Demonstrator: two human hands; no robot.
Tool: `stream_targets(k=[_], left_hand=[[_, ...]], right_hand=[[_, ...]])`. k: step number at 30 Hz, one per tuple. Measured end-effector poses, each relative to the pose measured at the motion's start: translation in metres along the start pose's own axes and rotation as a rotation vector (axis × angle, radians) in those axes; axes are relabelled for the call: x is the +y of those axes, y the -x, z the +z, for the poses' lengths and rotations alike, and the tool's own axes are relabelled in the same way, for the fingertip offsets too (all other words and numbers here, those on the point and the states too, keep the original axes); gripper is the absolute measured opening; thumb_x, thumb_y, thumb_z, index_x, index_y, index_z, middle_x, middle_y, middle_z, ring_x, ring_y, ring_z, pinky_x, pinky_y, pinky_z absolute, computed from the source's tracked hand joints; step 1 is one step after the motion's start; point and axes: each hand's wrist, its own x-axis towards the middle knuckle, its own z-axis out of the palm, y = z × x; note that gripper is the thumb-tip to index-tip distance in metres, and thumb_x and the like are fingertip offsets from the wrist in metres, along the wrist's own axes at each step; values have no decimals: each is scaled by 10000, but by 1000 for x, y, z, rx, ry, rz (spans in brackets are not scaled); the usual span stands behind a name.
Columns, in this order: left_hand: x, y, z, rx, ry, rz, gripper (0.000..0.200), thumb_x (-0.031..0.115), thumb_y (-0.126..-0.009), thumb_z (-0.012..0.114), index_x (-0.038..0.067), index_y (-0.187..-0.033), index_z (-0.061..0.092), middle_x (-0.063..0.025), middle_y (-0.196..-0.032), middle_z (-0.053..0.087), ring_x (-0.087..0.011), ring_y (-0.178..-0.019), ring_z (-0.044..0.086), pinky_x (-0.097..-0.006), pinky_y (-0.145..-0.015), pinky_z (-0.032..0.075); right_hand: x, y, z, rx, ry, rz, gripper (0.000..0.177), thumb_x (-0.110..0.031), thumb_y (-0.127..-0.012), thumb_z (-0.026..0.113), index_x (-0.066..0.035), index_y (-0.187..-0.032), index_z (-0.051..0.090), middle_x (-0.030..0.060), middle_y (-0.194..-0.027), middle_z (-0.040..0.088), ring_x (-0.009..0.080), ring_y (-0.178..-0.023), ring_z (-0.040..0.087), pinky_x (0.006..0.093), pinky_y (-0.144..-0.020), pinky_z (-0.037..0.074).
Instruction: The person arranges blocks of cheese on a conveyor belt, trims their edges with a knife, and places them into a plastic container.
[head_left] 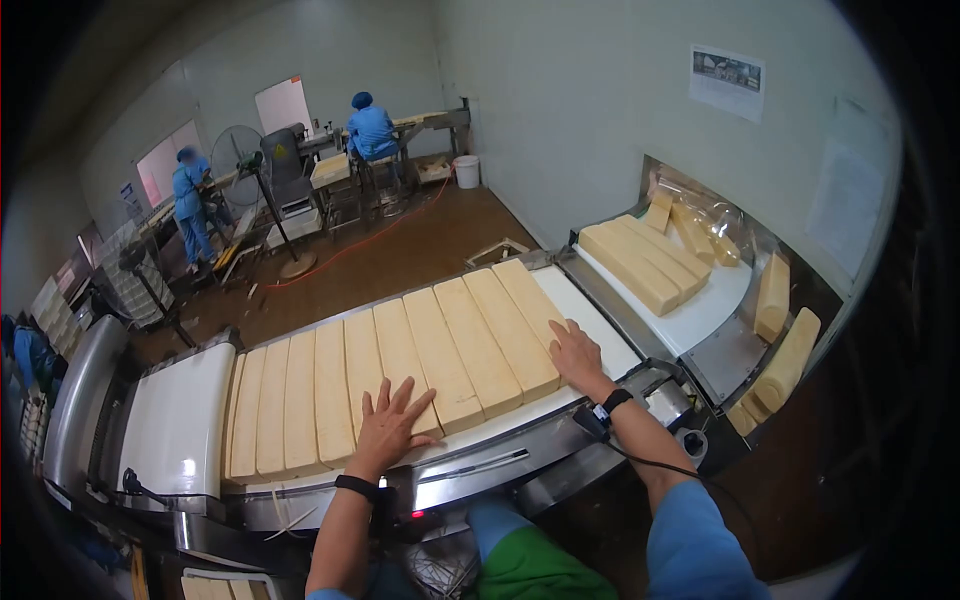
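Several long pale-yellow blocks [452,355] lie side by side in a row across a white conveyor belt [175,410]. My left hand [395,424] rests with fingers spread on the near ends of the middle blocks. At the right end of the row, my right hand [577,356] has its fingers stretched out against the near end of the last block [527,325]. Neither hand is wrapped around anything. Dark bands circle both wrists, and a cable runs from the right one.
Past a gap at right, more blocks [640,262] lie on a second white belt [710,318], others beside a wall opening. A metal roller cover [95,410] stands at left. Behind are a fan [236,160], a white bucket [467,172] and people in blue [371,132].
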Motion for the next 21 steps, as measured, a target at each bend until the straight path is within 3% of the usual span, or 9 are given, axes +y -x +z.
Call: stream_targets(k=[5, 9, 12, 15, 18, 20, 21], left_hand=[[6, -2, 7, 59, -48, -43, 799, 573, -770, 689, 360, -1482, 396, -105, -1548, 364, -440, -1412, 308, -672, -1087, 271], [6, 5, 11, 99, 6, -91, 767, 528, -784, 707, 363, -1473, 410, -102, -1544, 371, -438, -1412, 310, -675, -1089, 271], [17, 4, 9, 132, 20, -44, 731, 494, -820, 697, 354, -1476, 406, -79, -1544, 377, -405, -1421, 317, -661, -1092, 266], [22, 0, 17, 139, 43, -3, 708, 486, -851, 666, 347, -1488, 388, -57, -1549, 376, -365, -1433, 319, -644, -1099, 256], [19, -1, 20, 115, 25, -19, 696, 477, -858, 652, 353, -1489, 386, -49, -1552, 374, -360, -1437, 318, -646, -1103, 256], [18, 0, 20, 109, 26, -24, 694, 465, -858, 651, 356, -1489, 385, -44, -1553, 373, -355, -1438, 319, -646, -1108, 254], [17, 1, 19, 106, 26, -31, 692, 459, -858, 651, 358, -1489, 384, -41, -1554, 373, -352, -1438, 319, -646, -1111, 252]], right_hand=[[-2, 2, 0, -30, 66, -60, 485, -272, -934, 492, -93, -1385, 522, 289, -1335, 483, 418, -1055, 596, 529, -898, 496], [-7, -4, 11, -125, 207, 18, 526, -336, -972, 438, -106, -1444, 457, 308, -1444, 396, 436, -1172, 533, 582, -956, 431], [-7, -2, 13, -103, 210, -14, 556, -366, -973, 449, -112, -1467, 430, 311, -1468, 365, 448, -1197, 520, 571, -974, 429], [-9, 1, -4, -163, 106, -34, 535, -374, -965, 496, -84, -1415, 496, 314, -1403, 452, 444, -1214, 521, 533, -1008, 424], [56, -28, -9, -275, -465, 28, 484, -358, -940, 573, -48, -1311, 589, 309, -1282, 561, 437, -1200, 538, 485, -1032, 425], [107, -44, -12, 106, -214, -32, 428, -326, -903, 637, -23, -1206, 651, 294, -1168, 630, 422, -1168, 565, 456, -1036, 429], [126, -49, -23, 172, -56, 48, 462, -333, -881, 662, -23, -1223, 637, 294, -1200, 614, 429, -1183, 551, 469, -1039, 425]])
